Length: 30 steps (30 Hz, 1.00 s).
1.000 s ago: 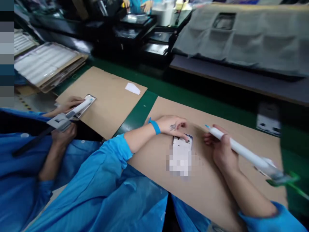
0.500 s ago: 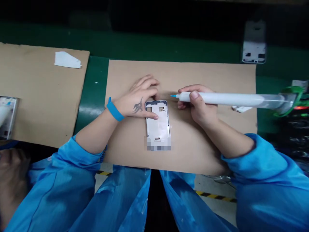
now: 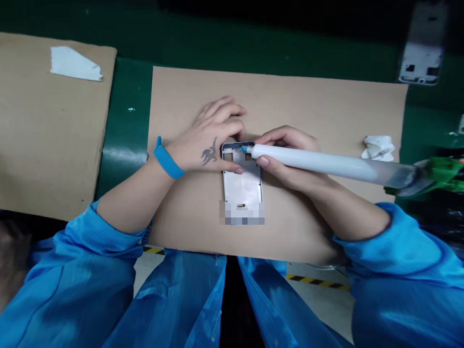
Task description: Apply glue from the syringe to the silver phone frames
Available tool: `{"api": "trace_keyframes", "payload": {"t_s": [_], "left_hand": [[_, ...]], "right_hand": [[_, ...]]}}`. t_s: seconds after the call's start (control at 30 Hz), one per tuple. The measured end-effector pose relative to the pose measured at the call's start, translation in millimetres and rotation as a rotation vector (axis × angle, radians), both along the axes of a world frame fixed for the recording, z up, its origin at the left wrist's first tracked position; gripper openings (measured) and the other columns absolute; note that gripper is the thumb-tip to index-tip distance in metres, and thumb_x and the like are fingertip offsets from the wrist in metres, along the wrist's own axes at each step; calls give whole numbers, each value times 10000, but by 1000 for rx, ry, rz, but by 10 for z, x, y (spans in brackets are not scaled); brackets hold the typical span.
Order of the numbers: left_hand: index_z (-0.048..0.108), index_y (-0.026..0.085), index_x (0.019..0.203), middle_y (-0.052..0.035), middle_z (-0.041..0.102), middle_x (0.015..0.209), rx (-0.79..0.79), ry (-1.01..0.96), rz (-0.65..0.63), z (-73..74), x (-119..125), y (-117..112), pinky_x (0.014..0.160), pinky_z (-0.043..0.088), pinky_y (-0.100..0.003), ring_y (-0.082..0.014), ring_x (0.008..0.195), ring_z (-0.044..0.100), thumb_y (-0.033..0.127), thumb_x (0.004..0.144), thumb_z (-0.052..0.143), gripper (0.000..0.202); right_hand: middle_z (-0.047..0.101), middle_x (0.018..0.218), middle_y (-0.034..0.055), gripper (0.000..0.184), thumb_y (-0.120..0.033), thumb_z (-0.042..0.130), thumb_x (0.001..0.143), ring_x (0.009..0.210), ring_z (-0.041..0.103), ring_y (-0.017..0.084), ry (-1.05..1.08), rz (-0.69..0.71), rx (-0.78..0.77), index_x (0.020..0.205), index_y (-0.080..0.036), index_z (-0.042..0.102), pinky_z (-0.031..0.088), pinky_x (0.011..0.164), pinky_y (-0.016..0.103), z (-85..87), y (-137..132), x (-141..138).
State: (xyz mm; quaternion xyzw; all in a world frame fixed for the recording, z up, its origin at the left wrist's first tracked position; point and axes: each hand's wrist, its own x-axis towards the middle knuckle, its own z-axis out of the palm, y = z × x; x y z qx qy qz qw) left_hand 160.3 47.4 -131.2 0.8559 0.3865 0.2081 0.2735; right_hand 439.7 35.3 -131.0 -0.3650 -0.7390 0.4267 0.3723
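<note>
A pale metal phone frame (image 3: 242, 186) lies flat on the cardboard sheet (image 3: 290, 224), its lower end blurred out. Across its upper part rests the thumb of my left hand (image 3: 212, 142), while the other fingers curl beyond the top edge, so the hand grips the frame. My right hand (image 3: 299, 180) is closed around a long white dispensing syringe (image 3: 315, 160), held tilted almost level. The syringe's blue needle tip (image 3: 243, 149) is over the dark strip at the frame's top end; I cannot tell whether it touches.
Another phone frame (image 3: 420, 58) lies at the back right on the green table (image 3: 123, 121). Crumpled white paper (image 3: 379, 147) sits on the cardboard's right side. Left is a second cardboard sheet (image 3: 47, 140) with a white scrap (image 3: 75, 63). A co-worker's blurred hand (image 3: 13, 258) shows at lower left.
My right hand has brought the syringe leftward, so its tip moved from right of the phone frame to above its top end. My left hand stays on the frame. The view has shifted slightly.
</note>
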Motion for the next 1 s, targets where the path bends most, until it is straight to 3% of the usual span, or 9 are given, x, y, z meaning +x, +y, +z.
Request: {"api": "trace_keyframes", "payload": {"t_s": [0.13,0.27,0.47,0.63,0.8,1.0], "left_hand": [[742,290,1213,-181,574,1680,0,28,-29,-34,13,21,1416,250,-823,-551,1710,321,1051,742,782,896],[754,251,1167,-210,586,1654,5,-13,2,-1,46,-24,1403,244,-831,-577,1716,319,1037,792,746,870],[762,270,1118,-163,627,1630,-37,-82,23,35,54,-50,1404,234,-810,-558,1712,346,969,772,835,783],[762,244,1138,-215,598,1648,-28,-46,9,39,47,-38,1403,242,-803,-576,1719,324,980,794,806,814],[761,280,1099,-148,627,1613,-53,-88,36,49,47,-51,1400,241,-809,-561,1713,337,949,751,873,762],[765,274,1043,-147,644,1590,-95,-125,54,86,67,-49,1403,222,-809,-567,1702,351,915,729,919,730]], "right_hand": [[819,955,58,442,-704,836,991,735,726,212,0,-37,-22,1085,-274,808,585,628,355,6,-29,-13],[825,968,66,417,-681,853,979,744,714,214,-41,-41,12,1060,-276,802,592,627,347,19,-29,-47],[817,964,63,407,-671,878,968,745,713,212,-44,-29,14,1058,-279,814,580,617,334,30,-8,-45],[810,935,56,415,-660,902,944,719,700,198,-35,-21,1,1039,-266,811,557,603,318,33,1,-59],[817,925,53,420,-666,904,926,712,696,201,-50,-39,-23,1036,-271,815,555,591,313,41,-6,-81],[819,925,50,353,-609,894,947,718,699,200,-36,-22,2,1039,-276,820,551,594,313,43,0,-77]]}}
